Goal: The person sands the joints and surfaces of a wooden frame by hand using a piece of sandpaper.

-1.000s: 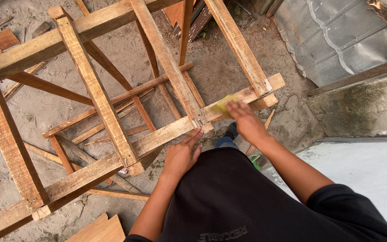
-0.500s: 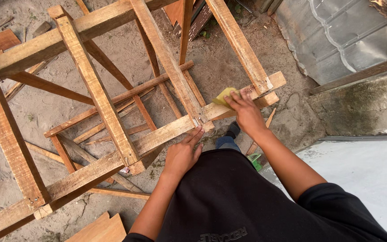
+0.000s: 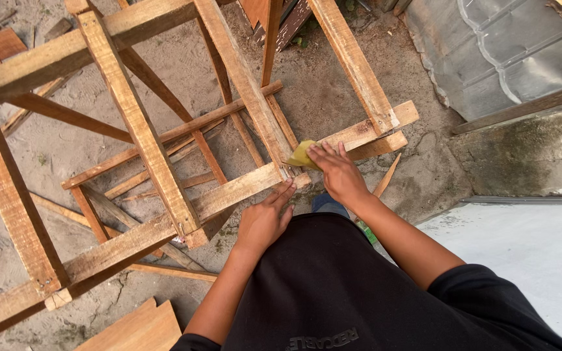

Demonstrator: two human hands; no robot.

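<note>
A rough wooden frame (image 3: 138, 136) of long rails and cross slats stands on sandy ground below me. My right hand (image 3: 336, 172) presses a folded yellow piece of sandpaper (image 3: 300, 156) onto the front rail (image 3: 235, 190), close to where a slat meets it. My left hand (image 3: 265, 221) rests against the near side of the same rail, fingers spread, holding nothing. My black shirt fills the lower middle of the view.
Loose sticks and offcuts lie on the sand under the frame. A flat board (image 3: 134, 331) lies at the bottom left. Grey corrugated sheeting (image 3: 508, 52) and a concrete ledge (image 3: 528, 156) stand at the right, above a pale slab (image 3: 528, 260).
My right hand has slid the sandpaper leftward along the front rail, from near its right end to the slat joint. My left hand has stayed on the rail.
</note>
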